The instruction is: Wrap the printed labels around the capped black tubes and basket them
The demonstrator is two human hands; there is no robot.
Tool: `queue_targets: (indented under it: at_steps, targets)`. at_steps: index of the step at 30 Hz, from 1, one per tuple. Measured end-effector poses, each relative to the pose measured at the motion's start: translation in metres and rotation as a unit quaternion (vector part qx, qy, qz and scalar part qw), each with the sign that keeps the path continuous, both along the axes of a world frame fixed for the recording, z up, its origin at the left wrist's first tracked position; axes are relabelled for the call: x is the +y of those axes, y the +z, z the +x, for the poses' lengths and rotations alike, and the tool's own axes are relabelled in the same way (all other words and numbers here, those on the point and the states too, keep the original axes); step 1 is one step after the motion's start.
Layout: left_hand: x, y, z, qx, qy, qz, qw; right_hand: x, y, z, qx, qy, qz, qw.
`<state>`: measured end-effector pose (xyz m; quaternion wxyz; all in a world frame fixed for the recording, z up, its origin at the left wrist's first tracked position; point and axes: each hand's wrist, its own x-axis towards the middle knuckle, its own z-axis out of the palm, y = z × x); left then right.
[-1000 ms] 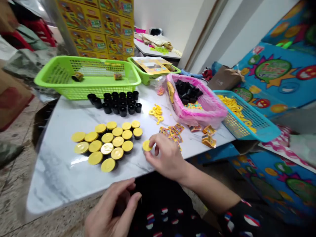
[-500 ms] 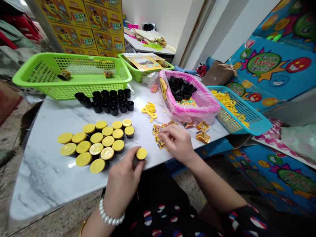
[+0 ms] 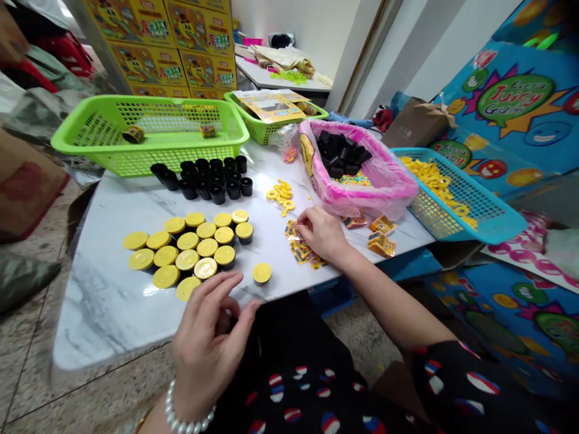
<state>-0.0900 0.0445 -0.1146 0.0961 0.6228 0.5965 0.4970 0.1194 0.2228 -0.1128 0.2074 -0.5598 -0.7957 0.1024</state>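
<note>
Yellow-capped black cup (image 3: 262,273) stands alone on the marble desk (image 3: 97,319), just right of the loosely spread left hand (image 3: 205,343); the curled right hand (image 3: 319,235) touches printed foil packets (image 3: 301,250), farther right.

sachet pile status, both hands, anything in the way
right hand fingers on sachet pile; left hand empty, near lone yellow-capped cup; pink-lined tray just beyond pile, nothing on top of it
</note>
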Motion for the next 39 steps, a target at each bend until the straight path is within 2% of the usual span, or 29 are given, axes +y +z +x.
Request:
queue_targets:
  at_steps: [5, 12, 17, 19, 21, 24, 26, 28, 30, 31, 33, 37, 39]
  targets:
    - [-0.010, 0.008, -0.005, 0.026, -0.010, -0.011, 1.000, 0.005, 0.006, 0.000, -0.007, 0.002, -0.021, 1.000]
    - [-0.021, 0.011, -0.001, 0.004, -0.049, -0.023, 0.999, 0.008, 0.009, 0.002, -0.006, 0.006, -0.041, 0.999]
    - [-0.019, 0.016, 0.000, -0.029, -0.059, -0.034, 0.997, -0.003, 0.016, 0.008, 0.039, 0.003, -0.030, 0.999]
    - [-0.018, 0.020, 0.001, -0.041, -0.071, -0.036, 0.996, -0.009, 0.020, 0.015, 0.091, 0.000, -0.045, 0.995]
    - [-0.018, 0.022, 0.004, -0.060, -0.087, -0.039, 0.994, -0.018, 0.024, 0.025, 0.204, 0.005, -0.090, 0.975]
    - [-0.016, 0.021, 0.015, -0.141, -0.143, -0.106, 0.974, -0.041, 0.027, 0.035, 0.375, 0.002, -0.146, 0.916]
    - [-0.013, 0.017, 0.025, -0.230, -0.191, -0.212, 0.930, -0.064, 0.026, 0.037, 0.419, -0.020, -0.156, 0.894]
    - [-0.010, 0.013, 0.035, -0.324, -0.220, -0.317, 0.864, -0.092, 0.023, 0.033, 0.450, -0.037, -0.171, 0.876]
    - [-0.006, 0.010, 0.043, -0.387, -0.230, -0.375, 0.811, -0.121, 0.018, 0.027, 0.471, -0.038, -0.190, 0.860]
    - [-0.005, 0.009, 0.045, -0.395, -0.233, -0.388, 0.800, -0.133, 0.015, 0.023, 0.479, -0.035, -0.203, 0.854]
    - [-0.004, 0.006, 0.047, -0.376, -0.237, -0.392, 0.806, -0.152, 0.009, 0.017, 0.490, -0.029, -0.244, 0.836]
    - [-0.008, 0.000, 0.042, -0.266, -0.243, -0.356, 0.862, -0.165, -0.005, 0.013, 0.467, -0.022, -0.405, 0.786]
    - [-0.012, -0.002, 0.037, -0.207, -0.254, -0.341, 0.881, -0.165, -0.012, 0.013, 0.473, -0.036, -0.453, 0.755]
